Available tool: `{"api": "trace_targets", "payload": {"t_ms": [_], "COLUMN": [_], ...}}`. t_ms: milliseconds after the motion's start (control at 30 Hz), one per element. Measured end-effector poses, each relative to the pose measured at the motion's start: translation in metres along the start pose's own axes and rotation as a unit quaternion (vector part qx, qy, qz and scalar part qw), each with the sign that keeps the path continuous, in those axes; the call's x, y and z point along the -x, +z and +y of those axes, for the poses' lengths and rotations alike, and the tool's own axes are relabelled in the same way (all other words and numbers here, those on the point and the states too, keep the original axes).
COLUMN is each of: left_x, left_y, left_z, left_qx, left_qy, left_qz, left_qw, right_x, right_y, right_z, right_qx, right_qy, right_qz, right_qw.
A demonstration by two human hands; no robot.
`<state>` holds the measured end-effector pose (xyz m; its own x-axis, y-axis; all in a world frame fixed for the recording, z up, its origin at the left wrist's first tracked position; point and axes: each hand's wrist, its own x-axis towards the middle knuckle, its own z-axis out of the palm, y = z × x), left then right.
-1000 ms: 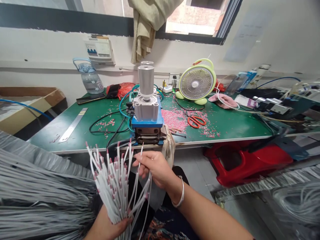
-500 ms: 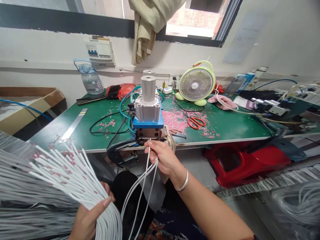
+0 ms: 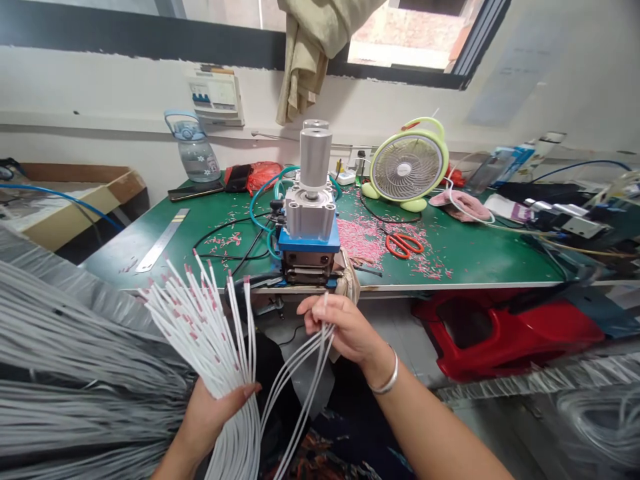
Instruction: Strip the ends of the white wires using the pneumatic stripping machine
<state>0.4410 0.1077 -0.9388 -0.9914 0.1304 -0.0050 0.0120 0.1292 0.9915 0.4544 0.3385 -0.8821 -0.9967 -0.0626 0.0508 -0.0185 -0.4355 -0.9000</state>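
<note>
A thick bundle of white cables with pinkish-red tips fans upward from my left hand, whose thumb wraps across it. My right hand is closed on several white cables that loop down toward my lap. One of their ends stands up between thumb and fingers. Just beyond that hand sits a pneumatic press, with a silver cylinder on top, a blue plate and a dark metal block at the table's front edge. My right hand is a little below and in front of the block, apart from it.
Pink clippings lie scattered on the green table beside orange-handled scissors. A steel ruler, a water bottle and a green fan stand or lie around. A red stool is under the table; more cables hang at left.
My right hand has drawn back from the press's front, bringing its cables along. The left bundle has shifted right, and a few of its cables now stand apart. The view has turned slightly left.
</note>
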Motion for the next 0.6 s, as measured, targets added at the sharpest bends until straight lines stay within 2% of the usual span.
{"api": "trace_targets", "payload": {"t_ms": [67, 167, 267, 367, 467, 600], "left_x": [-0.001, -0.001, 0.0, 0.0, -0.003, -0.01], "left_y": [-0.002, -0.001, 0.003, 0.004, -0.001, -0.011], "left_z": [-0.002, 0.0, 0.003, 0.005, 0.009, 0.021], "left_qx": [-0.043, -0.108, -0.132, -0.081, 0.03, 0.176], "left_qy": [0.017, 0.033, 0.024, -0.001, -0.044, -0.059], "left_qz": [-0.047, -0.114, -0.126, -0.091, -0.028, 0.028], "left_qw": [0.998, 0.987, 0.983, 0.993, 0.998, 0.982], "right_x": [-0.001, -0.003, -0.004, -0.009, -0.016, -0.024], "right_y": [0.007, 0.022, 0.033, 0.031, 0.023, 0.016], "right_z": [0.003, 0.011, 0.016, 0.013, 0.005, -0.005], "right_qx": [-0.008, 0.043, 0.045, -0.027, -0.117, -0.19], "right_qy": [0.025, 0.054, 0.051, 0.025, 0.017, 0.029], "right_qz": [0.012, 0.033, 0.033, 0.076, 0.11, 0.137], "right_qw": [1.0, 0.997, 0.997, 0.996, 0.987, 0.972]}}
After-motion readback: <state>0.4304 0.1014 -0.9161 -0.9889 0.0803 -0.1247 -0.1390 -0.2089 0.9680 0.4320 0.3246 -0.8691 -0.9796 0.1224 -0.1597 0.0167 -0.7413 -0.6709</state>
